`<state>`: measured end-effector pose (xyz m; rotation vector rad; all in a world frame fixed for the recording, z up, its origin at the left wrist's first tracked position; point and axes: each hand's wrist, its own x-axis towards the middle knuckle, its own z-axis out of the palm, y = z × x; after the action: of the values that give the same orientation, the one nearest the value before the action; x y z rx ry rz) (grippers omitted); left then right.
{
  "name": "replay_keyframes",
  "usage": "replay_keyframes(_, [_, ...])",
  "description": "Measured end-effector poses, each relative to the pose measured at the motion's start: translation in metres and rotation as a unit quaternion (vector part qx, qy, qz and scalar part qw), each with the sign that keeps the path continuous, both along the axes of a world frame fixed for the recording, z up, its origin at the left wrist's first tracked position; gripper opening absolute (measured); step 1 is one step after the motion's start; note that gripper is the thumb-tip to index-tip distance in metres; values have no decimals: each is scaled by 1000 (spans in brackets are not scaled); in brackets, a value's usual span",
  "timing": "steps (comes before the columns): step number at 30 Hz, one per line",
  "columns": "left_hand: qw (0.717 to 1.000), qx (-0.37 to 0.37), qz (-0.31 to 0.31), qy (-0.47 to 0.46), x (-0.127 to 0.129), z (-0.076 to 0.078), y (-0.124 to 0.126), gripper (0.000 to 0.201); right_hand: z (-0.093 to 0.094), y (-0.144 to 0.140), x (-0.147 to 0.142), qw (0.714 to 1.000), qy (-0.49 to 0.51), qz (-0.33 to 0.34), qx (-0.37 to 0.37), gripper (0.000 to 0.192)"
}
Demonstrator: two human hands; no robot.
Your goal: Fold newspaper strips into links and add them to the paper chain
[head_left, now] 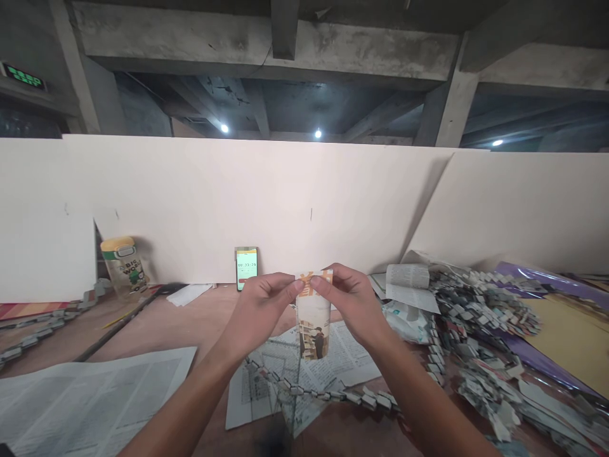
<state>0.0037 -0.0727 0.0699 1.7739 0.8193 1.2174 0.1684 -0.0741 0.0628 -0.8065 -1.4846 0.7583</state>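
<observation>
Between my two hands hangs a small upright strip of printed paper (314,317), with orange lettering at its top and a picture of a figure near shelves lower down. The thumb and fingers of my left hand (266,304) pinch its upper left corner. On the upper right corner my right hand (354,301) pinches it the same way. Below the strip lie printed newspaper sheets (352,349) and a chain of folded paper links (328,395) that runs across them toward my right forearm.
A phone (246,266) showing a timer leans against the white board (266,203). At left stand a yellow-lidded bottle (126,270) and a large newspaper sheet (109,393). Heaped folded paper links (490,304), paper scraps (495,393) and a yellow sheet (575,343) lie at right.
</observation>
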Motion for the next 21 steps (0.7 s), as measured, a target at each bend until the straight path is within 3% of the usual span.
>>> replay_keyframes(8, [999, 15, 41, -4, -1, 1, 1, 32, -2, 5, 3, 996, 85, 12, 15, 16])
replay_keyframes(21, [999, 15, 45, -2, -1, 3, -2, 29, -5, 7, 3, 997, 71, 3, 22, 23])
